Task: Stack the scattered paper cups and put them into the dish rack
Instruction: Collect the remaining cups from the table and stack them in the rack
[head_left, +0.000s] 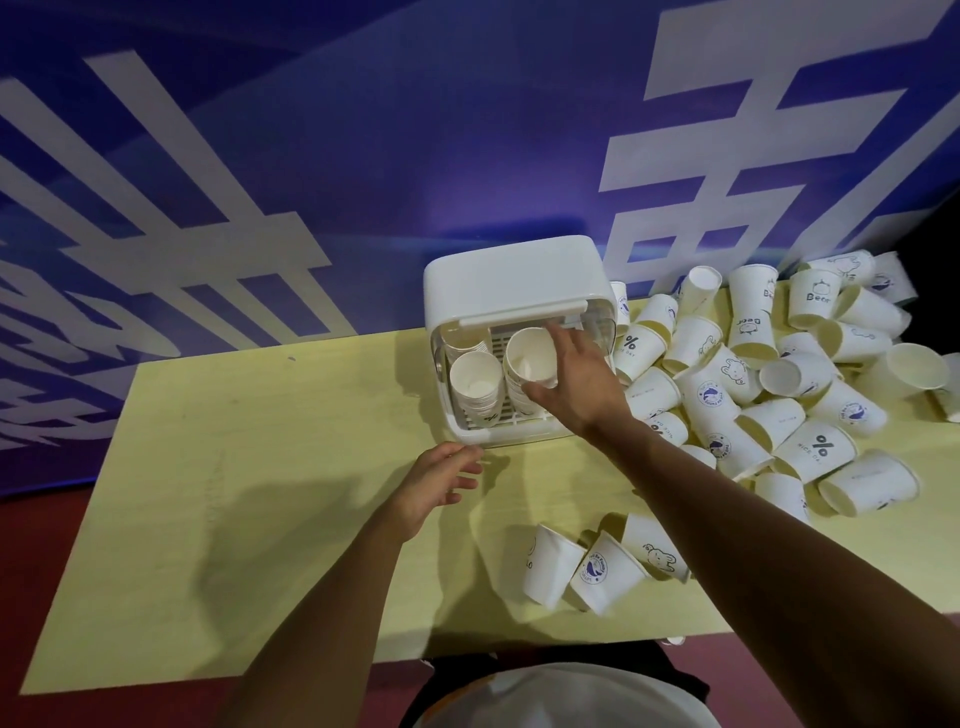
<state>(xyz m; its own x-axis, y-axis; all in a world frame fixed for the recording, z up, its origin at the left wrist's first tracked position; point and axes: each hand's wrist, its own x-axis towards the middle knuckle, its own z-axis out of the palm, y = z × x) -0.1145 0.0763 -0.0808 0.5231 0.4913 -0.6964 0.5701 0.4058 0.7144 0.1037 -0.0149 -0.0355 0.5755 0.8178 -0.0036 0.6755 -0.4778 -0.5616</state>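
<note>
The step in hand is setting a stack (530, 356) of paper cups into the dish rack (511, 275), which stands at the table's (260, 467) far edge, at 12 o'clock from the person. The right hand (576, 379) reaches into the rack's open front and grasps the stack's top rim, with the thumb on the near edge and the fingers over the far edge. The stack sits in the right half of the rack. A second stack (475, 382) stands just beside it at 9 o'clock, and a third stack (462, 340) shows behind that one.

The left hand (436, 480) hovers by the rack's near left corner with its fingers loosely curled, and it holds nothing.

I judge the task well short of done. A big pile of loose cups (779, 384) lies at 3 o'clock from the rack, and three cups (597, 566) lie on their sides at 5 o'clock, near the table's front edge. The next move calls for letting the stack go upright without knocking its neighbour, then gathering loose cups and nesting them.

The right hand covers the rack's right side, so I cannot tell whether room remains there or whether the stack's base is seated. Whether the left hand touches the rack or the table is also unclear. The right frame edge cuts off the pile.
</note>
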